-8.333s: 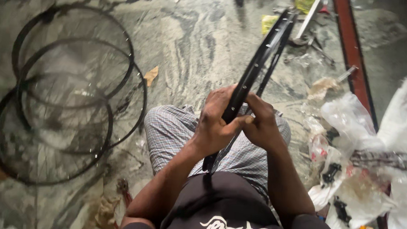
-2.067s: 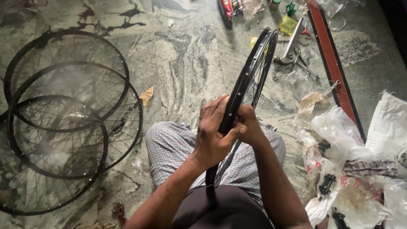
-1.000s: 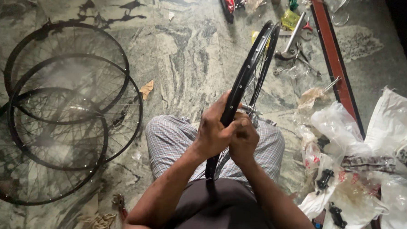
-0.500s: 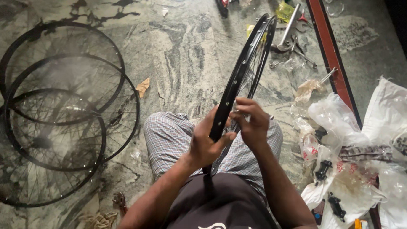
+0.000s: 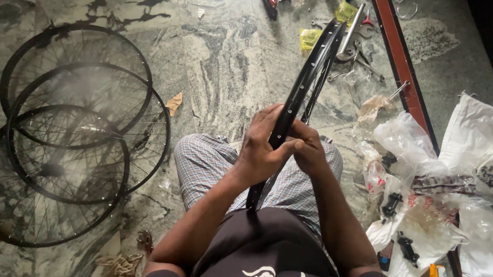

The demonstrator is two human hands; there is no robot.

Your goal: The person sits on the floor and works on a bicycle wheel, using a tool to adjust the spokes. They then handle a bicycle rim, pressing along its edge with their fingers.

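A black bicycle rim stands on edge over the seated person's lap, slanting up and away from the body across the marbled stone floor. The left hand is wrapped around the rim from its left side, fingers closed over the edge. The right hand presses against the rim from the other side, fingers curled at it and touching the left hand; whether it pinches something small there cannot be told. Left of the rim, three spoked wheels lie overlapped on the floor. Right of the rim lie crumpled plastic bags with black hubs, and past its far end lie scattered tools.
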